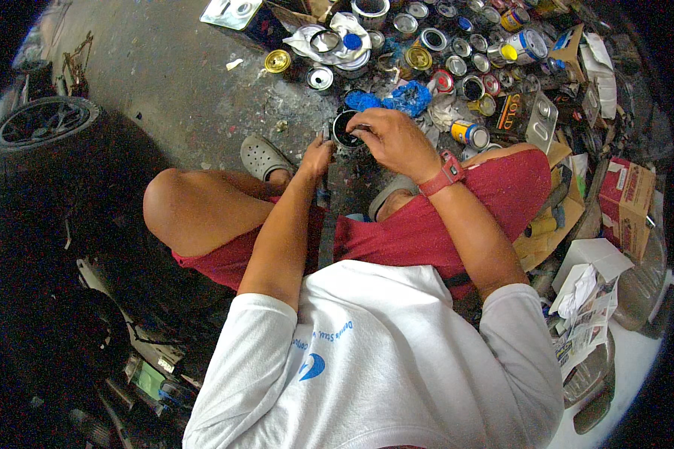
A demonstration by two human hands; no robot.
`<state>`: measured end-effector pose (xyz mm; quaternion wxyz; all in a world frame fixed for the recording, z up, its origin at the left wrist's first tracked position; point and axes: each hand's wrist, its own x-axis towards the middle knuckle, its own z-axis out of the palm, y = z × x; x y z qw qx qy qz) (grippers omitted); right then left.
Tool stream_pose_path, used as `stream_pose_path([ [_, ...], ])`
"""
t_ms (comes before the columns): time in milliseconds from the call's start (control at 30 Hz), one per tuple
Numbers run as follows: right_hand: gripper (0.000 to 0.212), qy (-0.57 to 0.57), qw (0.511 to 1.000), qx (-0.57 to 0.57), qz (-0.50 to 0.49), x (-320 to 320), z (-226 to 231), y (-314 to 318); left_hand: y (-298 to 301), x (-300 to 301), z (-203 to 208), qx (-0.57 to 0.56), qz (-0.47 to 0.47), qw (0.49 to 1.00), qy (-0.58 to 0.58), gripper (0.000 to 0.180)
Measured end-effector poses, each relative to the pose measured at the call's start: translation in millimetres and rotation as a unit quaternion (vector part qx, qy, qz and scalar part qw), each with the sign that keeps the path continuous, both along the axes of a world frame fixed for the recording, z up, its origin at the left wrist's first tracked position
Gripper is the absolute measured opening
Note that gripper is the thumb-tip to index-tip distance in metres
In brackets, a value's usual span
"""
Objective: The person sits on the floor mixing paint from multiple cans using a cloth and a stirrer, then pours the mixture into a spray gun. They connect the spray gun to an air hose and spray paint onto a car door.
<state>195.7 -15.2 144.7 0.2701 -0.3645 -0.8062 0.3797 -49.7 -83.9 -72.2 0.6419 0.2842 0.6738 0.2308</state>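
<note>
A small open can (pixel 342 124) with a dark inside stands on the floor between my feet. Over its right side, my right hand (pixel 401 142) bends down with its fingertips pinched together at the opening. Whatever they grip is hidden. My left hand (pixel 318 156) is closed just left of the can, around something slim and greyish that I cannot make out. A crumpled blue plastic bag (pixel 410 98) lies right beyond the can, and a blue piece (pixel 361 101) sits beside it.
Several paint cans (pixel 457 66) crowd the floor at the far right. A gold-lidded can (pixel 278 61) and a silver can (pixel 320 78) stand ahead. To the left is a wheel (pixel 45 123); at right are a red-and-brown carton (pixel 626 206) and newspaper (pixel 588 322).
</note>
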Motion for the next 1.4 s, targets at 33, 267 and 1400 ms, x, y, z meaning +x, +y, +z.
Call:
stream_pose_path([
  [33, 0.017, -0.021, 1.000, -0.004, -0.005, 0.2, 0.3, 0.1, -0.3, -0.6, -1.9, 0.002, -0.001, 1.000, 0.001, 0.082],
  [267, 0.016, 0.010, 1.000, -0.010, 0.008, -0.1, 1.6, 2.9, 1.0, -4.1, -4.2, -0.009, -0.022, 1.000, 0.018, 0.080],
  [1400, 0.013, 0.009, 1.000, -0.001, 0.005, -1.6, -0.8, 2.3, 0.7, 0.9, 11.1, 0.005, 0.011, 1.000, 0.014, 0.057],
])
